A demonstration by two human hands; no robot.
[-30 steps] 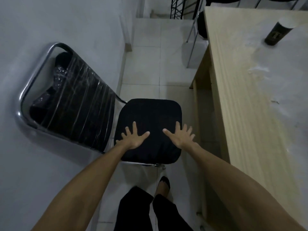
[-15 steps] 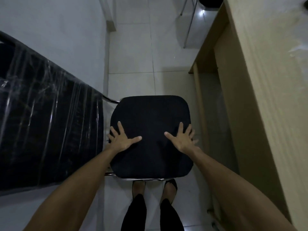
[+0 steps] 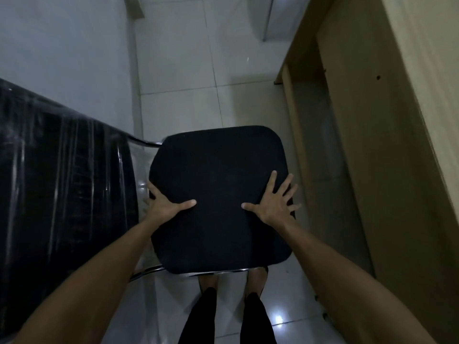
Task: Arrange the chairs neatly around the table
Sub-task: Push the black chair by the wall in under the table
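A black padded chair seat [image 3: 218, 167] on a chrome frame [image 3: 145, 143] stands on the tiled floor between a wall and the wooden table [image 3: 397, 125]. The chair's plastic-wrapped black backrest [image 3: 62, 184] fills the left side of the view. My left hand [image 3: 165, 207] is at the seat's left edge, thumb on top and fingers curled over the side. On the right part of the seat my right hand [image 3: 273, 204] lies flat, fingers spread toward the right edge.
A pale wall [image 3: 62, 45] runs close along the left. The table's side panel [image 3: 305, 150] stands right beside the seat. My legs and feet [image 3: 208, 301] are directly behind the chair. White floor tiles [image 3: 178, 70] stretch ahead.
The view has tilted down and come closer to the chair. My left hand has slid outward to the seat's left edge and my right hand toward its right edge.
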